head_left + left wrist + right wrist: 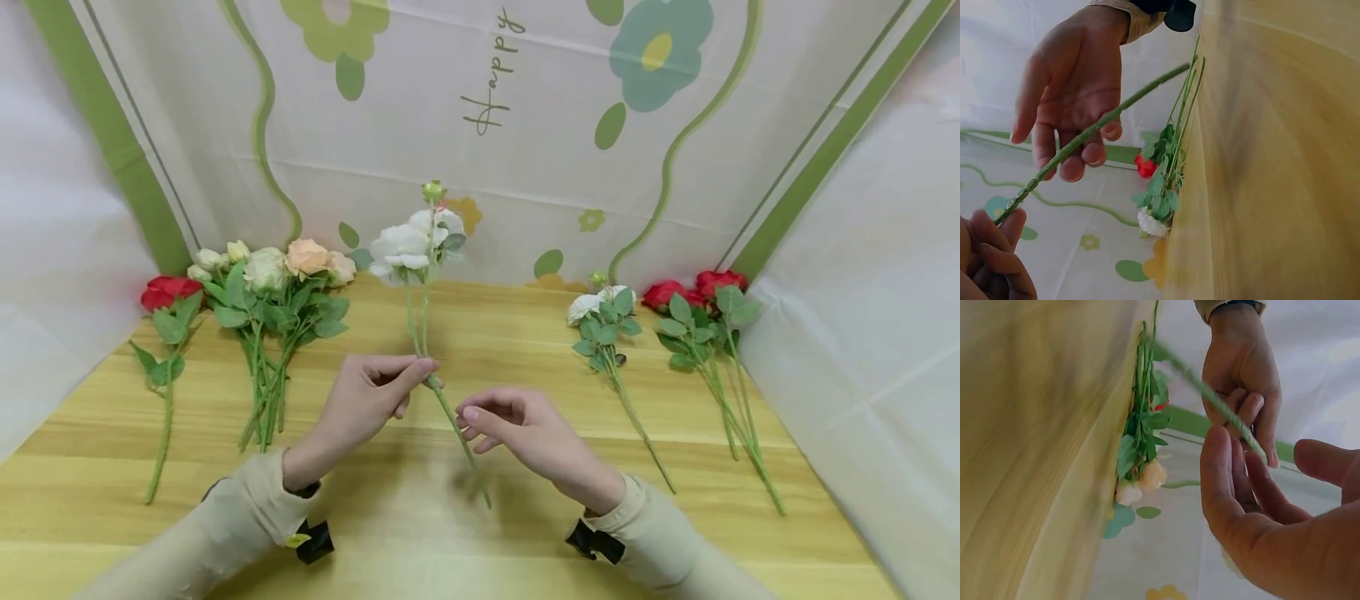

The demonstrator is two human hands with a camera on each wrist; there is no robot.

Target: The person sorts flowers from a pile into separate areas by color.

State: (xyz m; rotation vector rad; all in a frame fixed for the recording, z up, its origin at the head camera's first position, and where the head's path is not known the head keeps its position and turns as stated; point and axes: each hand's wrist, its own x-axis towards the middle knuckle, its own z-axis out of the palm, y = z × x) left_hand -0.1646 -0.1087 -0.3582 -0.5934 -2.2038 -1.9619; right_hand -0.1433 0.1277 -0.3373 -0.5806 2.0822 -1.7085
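My left hand (372,398) pinches the green stem (426,321) of a white artificial flower (405,243) between thumb and fingers. The flower is raised over the table with its blooms up, and its lower stem (1094,128) slants down to the right. Beside that lower stem is my right hand (528,433), fingers loosely bent and thumb apart. In the right wrist view the right fingers (1222,487) come close to the stem (1210,394); whether they touch it I cannot tell. The left hand (994,256) also shows at the lower left of the left wrist view.
A red rose (171,293) lies far left on the wooden table (420,550). Next to it is a bunch of cream and peach roses (307,258). On the right lie a white flower stem (626,408) and several red roses (722,283). A printed cloth (555,167) stands behind.
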